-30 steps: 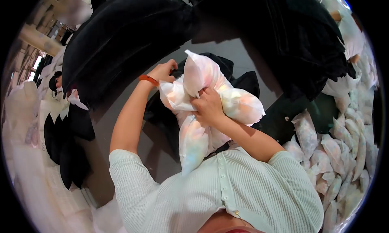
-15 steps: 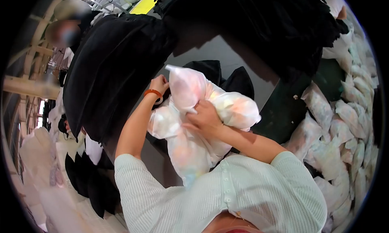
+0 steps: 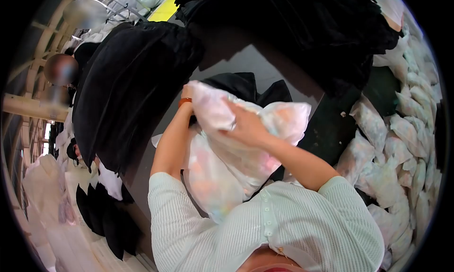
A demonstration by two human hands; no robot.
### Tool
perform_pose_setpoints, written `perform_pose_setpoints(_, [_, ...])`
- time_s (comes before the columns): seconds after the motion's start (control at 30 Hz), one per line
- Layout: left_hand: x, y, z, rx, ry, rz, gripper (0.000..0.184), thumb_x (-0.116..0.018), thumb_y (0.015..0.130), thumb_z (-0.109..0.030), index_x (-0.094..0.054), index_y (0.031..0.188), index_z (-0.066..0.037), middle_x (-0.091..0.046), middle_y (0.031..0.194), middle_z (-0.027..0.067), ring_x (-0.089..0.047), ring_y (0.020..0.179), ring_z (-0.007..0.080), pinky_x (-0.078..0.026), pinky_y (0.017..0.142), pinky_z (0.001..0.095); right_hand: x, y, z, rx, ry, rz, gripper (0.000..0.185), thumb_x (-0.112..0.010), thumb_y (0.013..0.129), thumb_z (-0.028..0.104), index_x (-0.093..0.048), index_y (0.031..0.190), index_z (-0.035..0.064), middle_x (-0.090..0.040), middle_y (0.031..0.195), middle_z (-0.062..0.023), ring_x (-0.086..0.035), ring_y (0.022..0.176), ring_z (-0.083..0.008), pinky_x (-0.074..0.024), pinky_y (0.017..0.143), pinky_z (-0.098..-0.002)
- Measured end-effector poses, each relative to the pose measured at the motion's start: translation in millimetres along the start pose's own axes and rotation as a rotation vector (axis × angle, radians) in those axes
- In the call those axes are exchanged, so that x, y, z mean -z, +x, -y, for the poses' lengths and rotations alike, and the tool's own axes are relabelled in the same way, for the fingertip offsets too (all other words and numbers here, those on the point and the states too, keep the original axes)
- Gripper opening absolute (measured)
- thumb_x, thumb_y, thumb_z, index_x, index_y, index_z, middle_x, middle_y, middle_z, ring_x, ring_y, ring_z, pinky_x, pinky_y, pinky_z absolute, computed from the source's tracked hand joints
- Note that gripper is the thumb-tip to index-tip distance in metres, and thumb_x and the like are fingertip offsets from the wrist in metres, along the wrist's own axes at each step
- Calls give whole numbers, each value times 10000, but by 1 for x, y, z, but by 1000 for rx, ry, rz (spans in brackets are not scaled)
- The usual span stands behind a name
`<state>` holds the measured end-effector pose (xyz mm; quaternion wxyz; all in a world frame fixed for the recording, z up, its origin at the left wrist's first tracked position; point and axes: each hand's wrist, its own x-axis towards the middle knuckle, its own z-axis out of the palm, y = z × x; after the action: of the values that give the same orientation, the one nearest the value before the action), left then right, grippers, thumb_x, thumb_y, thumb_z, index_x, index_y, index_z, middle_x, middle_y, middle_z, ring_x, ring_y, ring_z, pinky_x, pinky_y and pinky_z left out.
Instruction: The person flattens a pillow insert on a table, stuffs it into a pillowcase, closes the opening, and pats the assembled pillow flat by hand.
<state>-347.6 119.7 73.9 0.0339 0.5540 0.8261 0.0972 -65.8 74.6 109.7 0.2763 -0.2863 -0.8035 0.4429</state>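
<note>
A white stuffed cushion insert (image 3: pixel 208 163) with several bulging lobes lies before my chest, coloured filling showing through its thin cloth. My right hand (image 3: pixel 248 125) is closed on its upper lobe, with the fingers partly sunk in the folds. Against that lobe's far left edge is my left hand (image 3: pixel 187 93), an orange bracelet at the wrist. Its fingers look curled but are mostly behind the lobe, so what they grip is hidden. Black fabric (image 3: pixel 236 85) with pointed corners lies just beyond the insert on the grey table (image 3: pixel 272 66).
Black fabric pieces are piled at the left (image 3: pixel 137 83) and the back right (image 3: pixel 302 31). Many white stuffed inserts (image 3: pixel 397 149) are heaped along the right side. Another person (image 3: pixel 64 71) is at the far left, near more black pieces (image 3: pixel 101 210).
The upper lobe has folded down to the left, over my left hand's fingers. My right hand has turned with it and shifted slightly right. My left forearm has swung inward.
</note>
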Motion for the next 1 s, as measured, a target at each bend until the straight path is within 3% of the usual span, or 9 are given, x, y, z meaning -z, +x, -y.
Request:
perform_pose_setpoints(0.1, [43,-5,-38,-51,-330,-109,395,-545,880,-340,-661,843,36,-628,877,284,-599,873,469,-486,733,484,-9,-8,13,-13,-59,34,873,-696,770,432,-293,1481,125,-569,1189,-237,-603,1000,-416,-484,859,-476])
perform_pose_setpoints(0.23, [87,-43,-73,-194,-474,-86,288,-537,888,-206,-626,809,56,-575,751,282,-597,739,453,-463,612,437,-4,-1,4,-83,-244,-50,843,-691,791,434,-303,1464,107,-532,1204,-198,-601,969,-420,-492,808,-498])
perform_pose_setpoints(0.47, [70,-55,-101,-314,-190,-278,269,-552,902,-245,-619,787,-11,-608,735,252,-605,701,438,-485,622,478,7,53,-43,-247,-289,-112,683,-699,788,413,-480,1292,8,-515,1184,-193,-585,955,-413,-477,816,-501])
perform_pose_setpoints(0.53, [68,-47,-100,-222,-117,-317,252,-526,903,-242,-580,805,-16,-638,758,241,-611,737,456,-491,662,523,1,53,-37,-65,-405,-201,812,-682,802,417,-339,1408,1,-516,1169,-190,-544,1064,-359,-442,896,-489])
perform_pose_setpoints(0.7, [72,-30,-110,-234,-147,-307,208,-531,898,-222,-537,812,-32,-637,770,226,-619,749,437,-489,660,513,-22,44,-43,197,-268,-441,727,-678,791,325,-402,1304,-109,-497,1231,-269,-534,1048,-382,-452,890,-456])
perform_pose_setpoints(0.77, [70,-43,-121,-362,-103,-371,188,-554,889,-219,-543,802,-52,-637,755,197,-625,729,412,-488,633,499,-35,54,-53,278,-382,-412,674,-669,799,268,-392,1313,-69,-519,1180,-261,-558,937,-404,-477,805,-461])
perform_pose_setpoints(0.83, [55,-55,-127,-519,-131,-392,172,-579,882,-204,-536,787,-67,-612,734,176,-607,680,403,-472,577,479,-16,81,-54,-164,-496,-55,547,-597,823,267,-496,1261,-45,-506,1266,-289,-604,993,-385,-508,789,-422])
perform_pose_setpoints(0.9, [34,-71,-134,-599,-112,-307,186,-591,873,-215,-526,783,-66,-618,725,164,-610,668,400,-475,576,482,-14,121,-128,52,-809,198,472,-552,860,258,-542,1232,-33,-518,1294,-276,-607,1032,-396,-508,782,-434])
perform_pose_setpoints(1.0, [24,-61,-131,-460,-72,-310,203,-585,886,-237,-532,792,-66,-628,720,170,-614,675,402,-480,582,485,5,122,-99,-114,-542,85,458,-535,878,250,-544,1250,-18,-532,1291,-265,-594,1066,-404,-488,847,-447])
